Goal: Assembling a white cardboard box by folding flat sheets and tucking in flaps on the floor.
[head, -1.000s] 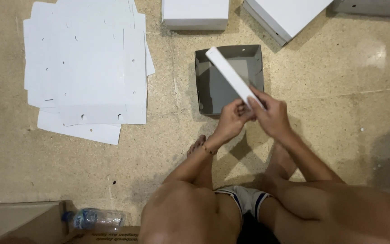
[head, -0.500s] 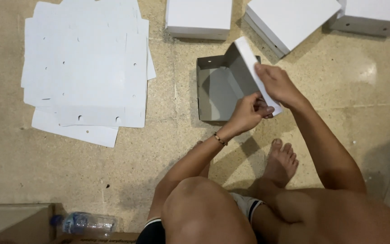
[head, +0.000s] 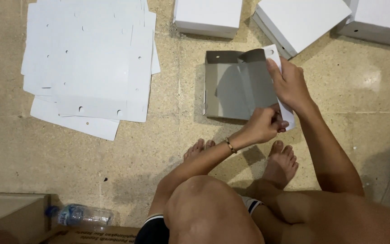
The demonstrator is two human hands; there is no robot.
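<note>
Our hands, left hand (head: 262, 126) and right hand (head: 290, 83), pinch the box (head: 231, 90) wall at center frame, folding its side flap upright.

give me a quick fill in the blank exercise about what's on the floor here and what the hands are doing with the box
1. Both hands, the left hand and the right hand, grip the ______ wall of the half-folded box.
2. The inside of that box is ______ in colour.
3. The stack of flat white sheets lies to the ______ of the box.
4. A plastic ______ lies at the lower left beside a brown carton.

Missing words: right; grey; left; bottle
</note>
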